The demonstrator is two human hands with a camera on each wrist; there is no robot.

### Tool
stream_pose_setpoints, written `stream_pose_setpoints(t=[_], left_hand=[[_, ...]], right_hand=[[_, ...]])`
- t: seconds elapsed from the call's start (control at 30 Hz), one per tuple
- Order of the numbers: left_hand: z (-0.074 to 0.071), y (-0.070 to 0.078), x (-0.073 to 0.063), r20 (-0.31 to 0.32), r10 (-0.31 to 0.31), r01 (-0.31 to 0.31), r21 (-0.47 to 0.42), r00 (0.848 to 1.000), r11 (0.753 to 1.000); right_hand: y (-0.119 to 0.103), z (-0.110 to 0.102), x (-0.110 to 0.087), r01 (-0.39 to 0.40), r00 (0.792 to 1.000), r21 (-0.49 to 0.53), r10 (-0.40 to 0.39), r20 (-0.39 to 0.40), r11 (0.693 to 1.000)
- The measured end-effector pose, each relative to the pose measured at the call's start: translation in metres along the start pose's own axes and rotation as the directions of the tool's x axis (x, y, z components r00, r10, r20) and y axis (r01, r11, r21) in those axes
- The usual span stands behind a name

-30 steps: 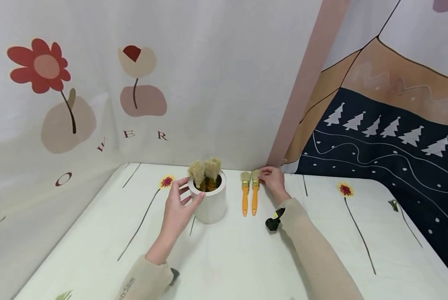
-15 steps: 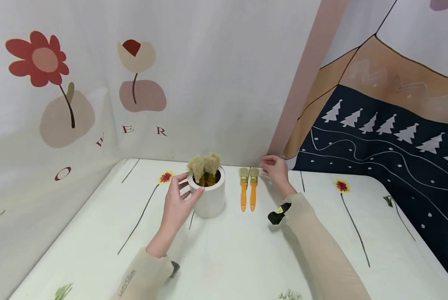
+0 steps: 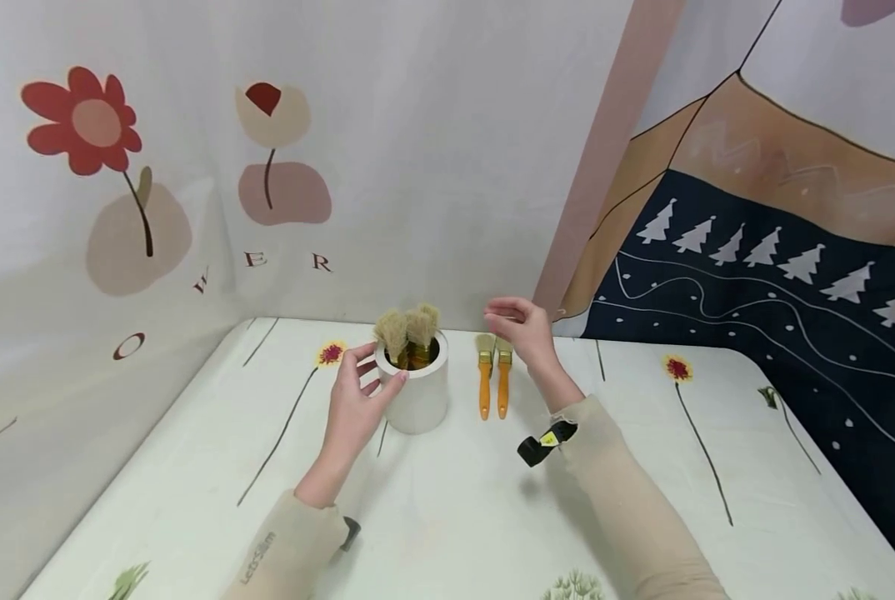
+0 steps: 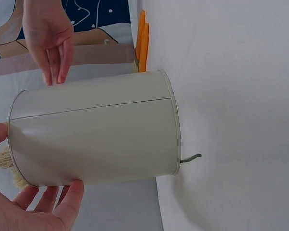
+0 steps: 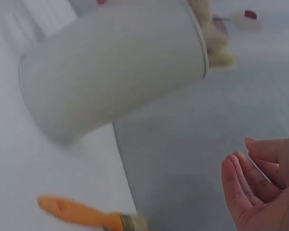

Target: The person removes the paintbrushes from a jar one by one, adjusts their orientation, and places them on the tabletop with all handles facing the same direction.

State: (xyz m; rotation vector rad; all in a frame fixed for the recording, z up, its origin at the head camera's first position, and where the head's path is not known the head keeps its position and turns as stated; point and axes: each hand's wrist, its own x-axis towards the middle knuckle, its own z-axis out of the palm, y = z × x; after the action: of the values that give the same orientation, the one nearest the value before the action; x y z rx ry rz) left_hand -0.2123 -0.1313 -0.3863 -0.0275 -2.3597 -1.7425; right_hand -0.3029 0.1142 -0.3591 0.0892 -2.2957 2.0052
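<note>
In the head view my left hand grips the rim and side of a white cylindrical can, thumb in front and fingers on the far left. The left wrist view shows the can from its side, with fingertips on its wall. Paintbrushes stand in it, bristles up. Two flat paintbrushes with orange handles lie side by side to its right, bristles away from me. My right hand holds nothing and hovers over the bristle ends, its fingers loosely bent, as the right wrist view also shows.
A white tablecloth printed with flowers covers the table. Pale curtain with flower prints rises right behind the table's back edge. A dark printed cloth hangs at the right.
My right hand has drawn away from the bristles of the right paintbrush, lifted, and moved left over them. My left hand stays on the can. The head view has shifted slightly.
</note>
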Motion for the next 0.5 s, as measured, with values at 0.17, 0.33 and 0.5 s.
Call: stream_pose_setpoints(t=[0.17, 0.33, 0.5], left_hand=[[0.0, 0.0, 0.0, 0.008, 0.004, -0.004, -0.002, 1.0, 1.0], [-0.001, 0.0, 0.0, 0.008, -0.004, 0.004, 0.004, 1.0, 1.0], [0.0, 0.0, 0.0, 0.005, -0.004, 0.004, 0.005, 1.0, 1.0]], right_hand=[[-0.01, 0.016, -0.015, 0.031, 0.998, 0.077, -0.035, 0.054, 0.997], [-0.018, 0.032, -0.027, 0.04, 0.994, 0.099, -0.05, 0.099, 0.994], [-0.02, 0.043, -0.036, 0.054, 0.988, 0.098, -0.068, 0.141, 0.994]])
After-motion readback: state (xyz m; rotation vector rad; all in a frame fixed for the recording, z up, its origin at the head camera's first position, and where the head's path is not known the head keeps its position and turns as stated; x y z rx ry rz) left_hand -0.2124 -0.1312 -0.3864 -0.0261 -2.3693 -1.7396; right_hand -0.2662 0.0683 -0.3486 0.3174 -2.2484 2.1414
